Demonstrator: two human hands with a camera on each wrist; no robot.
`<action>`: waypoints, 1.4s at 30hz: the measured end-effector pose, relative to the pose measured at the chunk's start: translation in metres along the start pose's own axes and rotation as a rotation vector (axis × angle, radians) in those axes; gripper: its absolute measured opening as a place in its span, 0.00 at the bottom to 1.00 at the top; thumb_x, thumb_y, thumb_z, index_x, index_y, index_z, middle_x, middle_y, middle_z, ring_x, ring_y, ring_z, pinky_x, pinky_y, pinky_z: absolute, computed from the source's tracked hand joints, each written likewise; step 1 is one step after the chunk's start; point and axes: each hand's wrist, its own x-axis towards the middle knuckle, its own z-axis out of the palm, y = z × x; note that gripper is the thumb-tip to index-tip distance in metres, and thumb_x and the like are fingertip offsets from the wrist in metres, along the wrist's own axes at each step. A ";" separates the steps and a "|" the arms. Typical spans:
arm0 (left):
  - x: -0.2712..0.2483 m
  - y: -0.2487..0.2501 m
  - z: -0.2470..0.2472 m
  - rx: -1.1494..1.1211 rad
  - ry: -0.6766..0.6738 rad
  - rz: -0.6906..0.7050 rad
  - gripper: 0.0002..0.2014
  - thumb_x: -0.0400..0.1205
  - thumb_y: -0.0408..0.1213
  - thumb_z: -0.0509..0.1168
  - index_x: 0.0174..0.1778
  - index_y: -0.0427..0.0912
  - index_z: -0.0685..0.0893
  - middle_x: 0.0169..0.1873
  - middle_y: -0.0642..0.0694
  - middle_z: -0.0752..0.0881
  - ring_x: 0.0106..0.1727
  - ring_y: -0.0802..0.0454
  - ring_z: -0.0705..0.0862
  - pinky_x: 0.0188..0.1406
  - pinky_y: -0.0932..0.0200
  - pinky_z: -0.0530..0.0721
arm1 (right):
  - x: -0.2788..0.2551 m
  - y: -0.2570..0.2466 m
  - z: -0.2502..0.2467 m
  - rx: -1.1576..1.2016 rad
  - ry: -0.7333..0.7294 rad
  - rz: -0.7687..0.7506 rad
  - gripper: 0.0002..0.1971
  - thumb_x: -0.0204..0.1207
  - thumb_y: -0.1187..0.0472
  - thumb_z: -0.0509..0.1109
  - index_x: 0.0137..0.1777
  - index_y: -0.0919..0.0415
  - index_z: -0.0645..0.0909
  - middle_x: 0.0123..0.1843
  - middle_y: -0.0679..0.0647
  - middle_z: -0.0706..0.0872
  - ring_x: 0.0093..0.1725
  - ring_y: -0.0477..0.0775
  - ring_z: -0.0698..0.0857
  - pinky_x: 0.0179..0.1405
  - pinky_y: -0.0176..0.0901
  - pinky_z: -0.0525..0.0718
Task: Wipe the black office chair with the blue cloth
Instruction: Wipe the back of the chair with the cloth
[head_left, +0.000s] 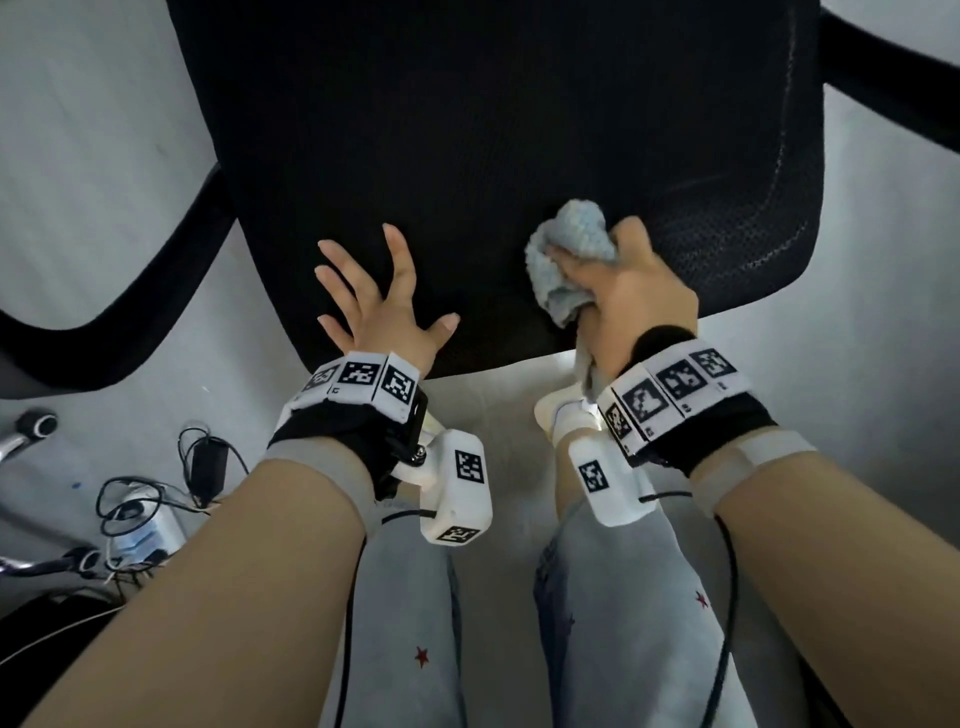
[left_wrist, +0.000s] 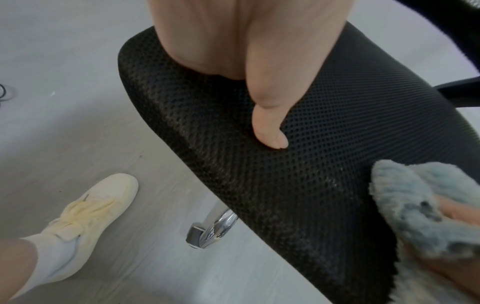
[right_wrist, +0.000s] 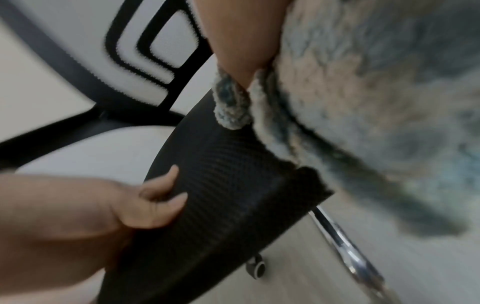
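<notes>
The black office chair's mesh seat (head_left: 493, 130) fills the top of the head view. My left hand (head_left: 374, 296) lies flat on the seat's near edge with fingers spread, its thumb (left_wrist: 270, 131) pressing the mesh. My right hand (head_left: 628, 296) grips the bunched pale blue cloth (head_left: 566, 254) and holds it against the seat near the front edge. The left wrist view shows the cloth (left_wrist: 415, 205) at lower right on the seat (left_wrist: 324, 144). In the blurred right wrist view the cloth (right_wrist: 363, 92) covers much of the picture above the seat (right_wrist: 228, 185), with my left hand (right_wrist: 145, 205) on the seat's edge.
The chair's armrests (head_left: 130, 291) curve out at left and upper right. A chrome base leg (left_wrist: 215, 228) and a caster (right_wrist: 255, 267) show under the seat. Cables and a power strip (head_left: 145, 519) lie on the pale floor at left. My legs and pale shoes (left_wrist: 96, 209) stand before the chair.
</notes>
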 end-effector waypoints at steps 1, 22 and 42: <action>0.000 0.001 0.001 -0.001 0.001 0.001 0.48 0.77 0.49 0.64 0.77 0.61 0.30 0.75 0.36 0.20 0.77 0.37 0.24 0.76 0.32 0.37 | -0.002 -0.003 0.001 -0.048 0.071 -0.004 0.20 0.79 0.59 0.63 0.67 0.38 0.70 0.59 0.58 0.71 0.54 0.62 0.76 0.46 0.52 0.79; -0.015 0.038 0.009 -0.017 0.057 0.027 0.51 0.75 0.47 0.67 0.78 0.50 0.31 0.77 0.39 0.23 0.79 0.42 0.26 0.78 0.36 0.37 | 0.010 0.025 -0.032 -0.094 -0.015 -0.202 0.18 0.81 0.52 0.60 0.69 0.47 0.63 0.62 0.60 0.73 0.54 0.64 0.78 0.46 0.54 0.81; -0.005 0.088 0.024 0.260 -0.008 -0.014 0.54 0.74 0.52 0.68 0.76 0.56 0.27 0.76 0.39 0.22 0.79 0.35 0.27 0.74 0.25 0.50 | 0.021 0.047 -0.036 0.128 0.105 0.130 0.18 0.78 0.51 0.57 0.66 0.53 0.65 0.49 0.54 0.80 0.50 0.62 0.82 0.48 0.51 0.79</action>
